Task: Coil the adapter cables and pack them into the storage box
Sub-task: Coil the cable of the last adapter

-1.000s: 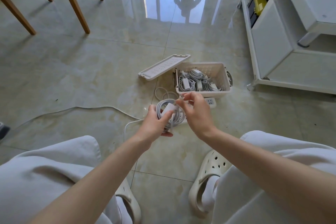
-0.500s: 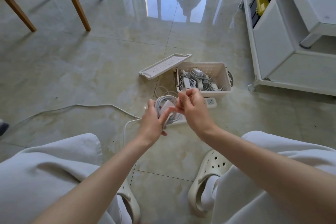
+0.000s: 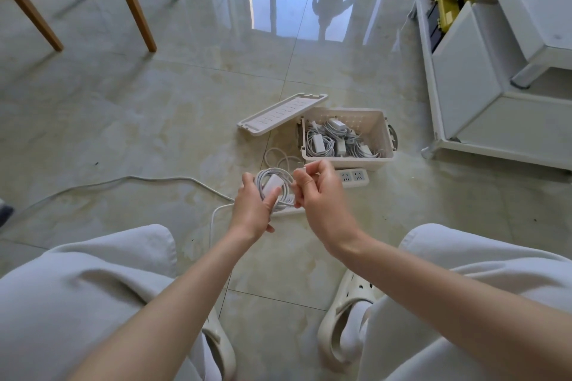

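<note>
Resting in the left hand [image 3: 252, 210] at the centre of the frame: one white adapter cable [image 3: 274, 187], wound into a coil round its small white block. The fingers are curled behind the coil and the thumb is pressed across the block, clamping it. The right hand [image 3: 322, 195], just right of the coil, has thumb and forefinger closed on the cable's free end, with the other fingers curled in. Both hands are held above the floor [image 3: 154, 117]. Just above and right of the hands is a cream storage box [image 3: 349, 163], open, standing on the floor and holding several coiled adapters [image 3: 334, 142] in a loose heap. Its lid [image 3: 280, 114] lies flat, touching the box's upper left corner. A white power strip [image 3: 354, 177] lies on the floor against the box's near wall, partly hidden by the right hand. One loose cable [image 3: 278, 158] is looped on the floor between strip and lid. A white cord [image 3: 123, 182] trails off to the left edge. A pale clog [image 3: 343, 318] is at lower right. The wooden legs of a chair [image 3: 133, 0] are at upper left. A white cabinet [image 3: 464, 86] at upper right has a yellow object [image 3: 447, 6] inside.
</note>
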Demonstrator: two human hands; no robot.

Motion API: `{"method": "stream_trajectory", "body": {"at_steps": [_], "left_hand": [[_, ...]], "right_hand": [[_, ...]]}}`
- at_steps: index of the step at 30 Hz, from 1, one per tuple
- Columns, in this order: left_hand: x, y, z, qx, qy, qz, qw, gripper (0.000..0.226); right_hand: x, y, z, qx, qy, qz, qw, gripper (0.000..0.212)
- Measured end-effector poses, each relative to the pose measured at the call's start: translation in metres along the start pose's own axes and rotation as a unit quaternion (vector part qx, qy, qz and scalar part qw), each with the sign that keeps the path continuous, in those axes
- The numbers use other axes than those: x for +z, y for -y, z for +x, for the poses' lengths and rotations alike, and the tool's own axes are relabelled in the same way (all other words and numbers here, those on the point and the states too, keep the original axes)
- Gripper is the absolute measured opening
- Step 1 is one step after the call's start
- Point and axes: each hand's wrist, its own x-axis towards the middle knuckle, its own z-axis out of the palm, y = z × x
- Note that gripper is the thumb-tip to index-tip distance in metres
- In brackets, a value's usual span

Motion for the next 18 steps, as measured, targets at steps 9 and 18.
{"method": "stream_trajectory", "body": {"at_steps": [9,18], "left_hand": [[-0.005,0.001,0.003,-0.084,-0.001,-0.106,0.991,0.032],[-0.007,-0.021,-0.005,-0.059,-0.01,-0.256,0.965,0.028]], "right_hand": [[-0.005,0.003,-0.001,-0.005,0.02,0.0,1.0,0.019],[-0.027,-0.01,0.028,0.177,-0.033,-0.064,0.982,0.027]]}}
